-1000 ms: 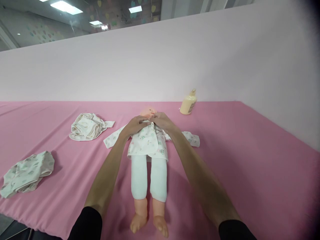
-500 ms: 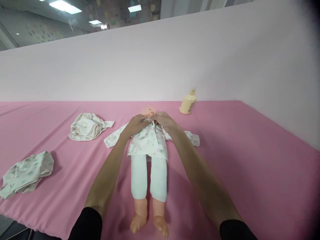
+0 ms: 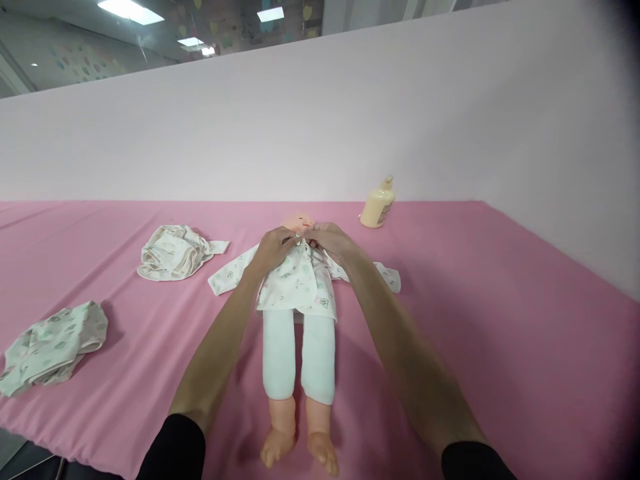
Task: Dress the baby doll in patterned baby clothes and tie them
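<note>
A baby doll [image 3: 281, 433] lies on its back, feet toward me, on a pink sheet. It wears a white printed baby shirt [image 3: 293, 287] with the sleeves spread out, and its legs and lower body are white. At the shirt's neckline, just below the doll's head, my left hand [image 3: 275, 248] pinches the collar fabric. My right hand [image 3: 331, 240] meets it there from the other side, fingers pressed together on the same collar. The fingertips nearly touch, and the exact bit of cloth between them is too small to make out.
A cream pump bottle [image 3: 377, 205] stands near the white wall [image 3: 280, 127] at the back right. One crumpled printed white cloth [image 3: 173, 255] lies left of the doll, and a folded printed cloth [image 3: 55, 347] is at the near left. All rest on the pink sheet [image 3: 165, 360].
Both hands stay at the collar, with only slight shifts of the fingers. The doll and the other things keep their places; the view has moved very slightly.
</note>
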Demonstrator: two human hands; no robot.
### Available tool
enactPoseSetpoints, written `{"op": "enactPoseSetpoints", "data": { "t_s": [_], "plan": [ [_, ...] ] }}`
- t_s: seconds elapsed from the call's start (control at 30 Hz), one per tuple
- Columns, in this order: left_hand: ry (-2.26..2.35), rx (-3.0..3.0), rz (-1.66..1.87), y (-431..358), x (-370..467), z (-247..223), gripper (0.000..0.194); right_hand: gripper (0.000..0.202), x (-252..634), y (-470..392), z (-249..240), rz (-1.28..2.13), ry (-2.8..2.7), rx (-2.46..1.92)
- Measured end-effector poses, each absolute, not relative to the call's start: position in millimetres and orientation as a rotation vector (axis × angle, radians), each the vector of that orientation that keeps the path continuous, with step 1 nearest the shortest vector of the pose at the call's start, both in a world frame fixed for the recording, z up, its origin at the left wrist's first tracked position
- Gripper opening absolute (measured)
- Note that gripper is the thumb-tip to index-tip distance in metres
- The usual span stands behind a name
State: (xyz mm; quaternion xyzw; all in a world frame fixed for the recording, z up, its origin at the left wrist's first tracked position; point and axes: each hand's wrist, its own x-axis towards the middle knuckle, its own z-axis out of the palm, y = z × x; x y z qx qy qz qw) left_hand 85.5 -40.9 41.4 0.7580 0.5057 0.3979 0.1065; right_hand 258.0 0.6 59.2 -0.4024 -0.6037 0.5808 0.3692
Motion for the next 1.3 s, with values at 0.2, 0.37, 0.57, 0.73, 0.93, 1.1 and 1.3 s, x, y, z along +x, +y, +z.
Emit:
{"op": "enactPoseSetpoints", "data": {
  "t_s": [0.2,0.37,0.57,0.73,0.93,1.1,1.3],
  "plan": [
    [1.498,2.213,1.243,-40,87,39,0.028,0.018,261,5,55,1.362,-1.502,-1.140],
    [1.518,2.253,1.273,-39,89,37,0.028,0.025,262,9,50,1.299,-1.584,-1.193],
    [1.585,2.237,1.299,-37,90,33,0.025,0.023,264,12,50,1.364,-1.529,-1.212],
    [1.631,2.203,1.340,-35,92,30,0.023,0.023,264,12,51,1.401,-1.536,-1.142],
    [1.647,2.163,1.300,-37,94,33,0.024,0.024,264,12,49,1.387,-1.581,-1.062],
    [1.678,2.133,1.294,-38,95,35,0.022,0.021,265,12,49,1.363,-1.577,-1.004],
    [1.659,2.170,1.269,-39,96,35,0.026,0.019,269,14,51,1.407,-1.496,-1.106]
  ]
}}
